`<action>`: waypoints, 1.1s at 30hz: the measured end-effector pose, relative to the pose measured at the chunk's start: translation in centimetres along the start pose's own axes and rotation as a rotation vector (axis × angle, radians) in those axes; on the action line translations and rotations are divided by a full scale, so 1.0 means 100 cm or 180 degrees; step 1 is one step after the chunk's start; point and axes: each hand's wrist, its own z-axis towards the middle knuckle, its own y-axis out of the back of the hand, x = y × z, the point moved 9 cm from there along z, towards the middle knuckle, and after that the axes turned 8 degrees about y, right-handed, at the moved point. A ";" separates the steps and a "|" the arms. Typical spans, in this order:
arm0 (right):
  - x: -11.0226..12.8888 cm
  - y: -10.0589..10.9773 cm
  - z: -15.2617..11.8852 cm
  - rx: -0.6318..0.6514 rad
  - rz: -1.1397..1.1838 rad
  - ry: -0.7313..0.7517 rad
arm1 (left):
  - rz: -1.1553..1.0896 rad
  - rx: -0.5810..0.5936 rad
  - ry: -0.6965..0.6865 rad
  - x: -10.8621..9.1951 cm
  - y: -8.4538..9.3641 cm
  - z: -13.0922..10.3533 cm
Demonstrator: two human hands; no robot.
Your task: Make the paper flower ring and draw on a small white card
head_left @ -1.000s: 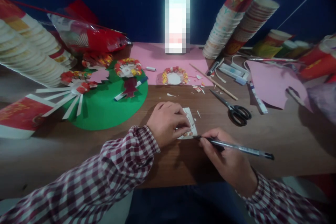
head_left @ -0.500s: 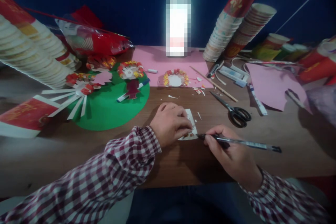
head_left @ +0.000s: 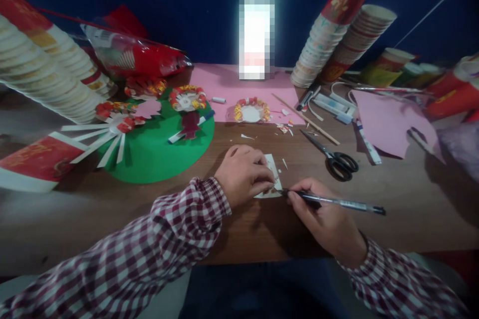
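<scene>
A small piece of white paper (head_left: 272, 168) with a brownish drawing or print lies on the table in front of me. My left hand (head_left: 245, 175) rests over its left side, fingers bent together and holding it down against the wood. Part of the paper is hidden under those fingers. In my right hand (head_left: 325, 217) is a black pen (head_left: 342, 202), pinched near its tip and slanting out to the right. The pen's tip meets the lower right edge of the paper, close to my left fingertips.
Black-handled scissors (head_left: 339, 162) lie right of the paper, near a wooden stick (head_left: 307, 119) and paper scraps (head_left: 284, 129). Paper-cup wreaths (head_left: 251, 110) and a green paper circle (head_left: 157, 159) sit further back. Tall cup stacks (head_left: 322, 45) stand on both sides. A bright blurred screen (head_left: 256, 35) glows behind.
My right hand and the pen have shifted slightly left, and the pen's rear end has swung left and a little up. My left hand stays on the paper. The view has shifted slightly.
</scene>
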 end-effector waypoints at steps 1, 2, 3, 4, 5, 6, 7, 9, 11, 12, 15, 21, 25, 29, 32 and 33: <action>0.000 0.000 0.000 0.0000 0.0005 0.0004 | 0.0001 0.0004 0.0000 0.000 0.000 0.000; 0.001 0.000 0.000 0.0008 0.0019 0.0011 | 0.0002 0.0011 0.0000 0.000 0.000 0.000; 0.001 0.000 0.000 0.0020 0.0036 0.0014 | 0.0004 0.0020 -0.0001 0.000 0.000 0.000; 0.001 0.000 0.000 0.0040 0.0053 0.0024 | 0.0004 0.0031 -0.0001 -0.001 0.000 0.000; 0.002 -0.001 0.000 0.0060 0.0064 0.0032 | 0.0003 0.0041 0.0000 -0.001 0.000 0.000; 0.002 -0.001 0.000 0.0075 0.0078 0.0044 | 0.0001 0.0044 0.0002 -0.001 0.000 0.000; 0.003 -0.001 0.000 0.0092 0.0094 0.0054 | -0.0004 0.0043 0.0003 -0.001 0.001 0.000; 0.004 -0.002 0.000 0.0125 0.0134 0.0062 | -0.0010 0.0034 0.0001 -0.001 0.001 0.000; 0.004 -0.003 0.001 0.0151 0.0165 0.0069 | -0.0017 0.0025 -0.0007 -0.001 0.001 0.000; 0.004 -0.003 0.001 0.0146 0.0169 0.0072 | -0.0017 0.0024 -0.0010 -0.001 0.001 0.000; 0.003 -0.001 0.001 0.0058 0.0147 0.0058 | -0.0011 0.0022 -0.0012 -0.001 0.001 0.000; 0.003 -0.005 0.001 0.0161 0.0166 0.0071 | 0.0024 0.0040 -0.0002 -0.001 0.001 0.000; 0.003 -0.005 0.001 0.0161 0.0199 0.0066 | 0.0028 0.0057 0.0013 -0.001 0.000 0.000; 0.001 -0.002 0.001 0.0080 0.0143 0.0017 | 0.0005 0.0051 0.0013 -0.001 0.000 0.000; 0.002 -0.004 0.002 0.0150 0.0135 0.0056 | 0.0005 0.0049 0.0010 -0.001 0.000 0.000; 0.002 -0.005 0.002 0.0180 0.0142 0.0066 | 0.0013 0.0051 0.0006 -0.001 0.000 0.000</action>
